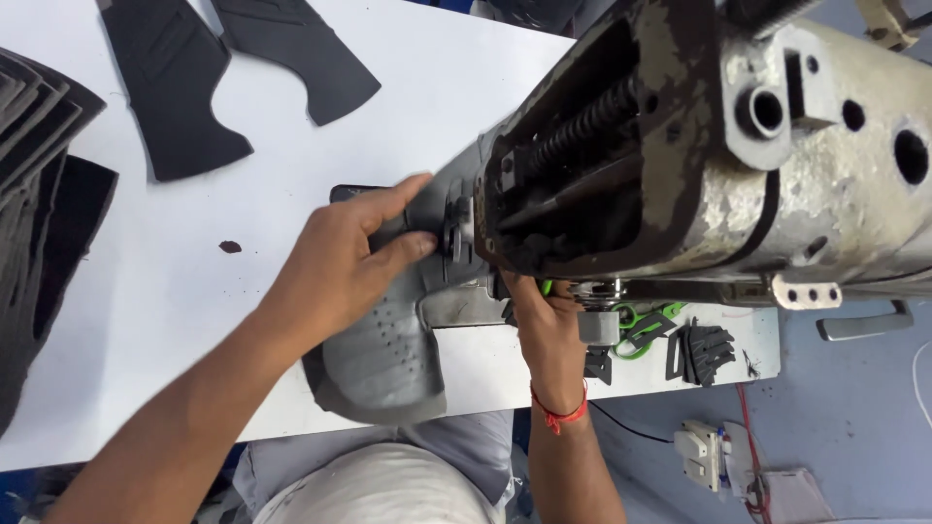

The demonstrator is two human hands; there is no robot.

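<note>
Left hand (pixel 354 254) presses flat on the grey perforated shoe upper piece (pixel 383 354) at frame centre, right hand (pixel 546 320) pinches it under the worn sewing machine head (pixel 718 146); keep it flat, feed evenly, fingers clear.

The sewing machine (pixel 718 146) stands on the table (pixel 291 194), filling the upper right of the view. The shoe piece (pixel 383 354) lies on the table at the near edge, reaching up to the machine's needle end. The left hand (pixel 340 267) rests on the piece, left of the needle end. The right hand (pixel 549 325) lies under the machine head, right of the piece. Two cut pieces (pixel 180 82) lie at the far side of the table. A stack (pixel 34 194) sits at the left edge. Scissors (pixel 641 325) lie right of the right hand, with small cuttings (pixel 704 351) beyond them. A power strip (pixel 704 451) lies on the floor below the table's right end.
</note>
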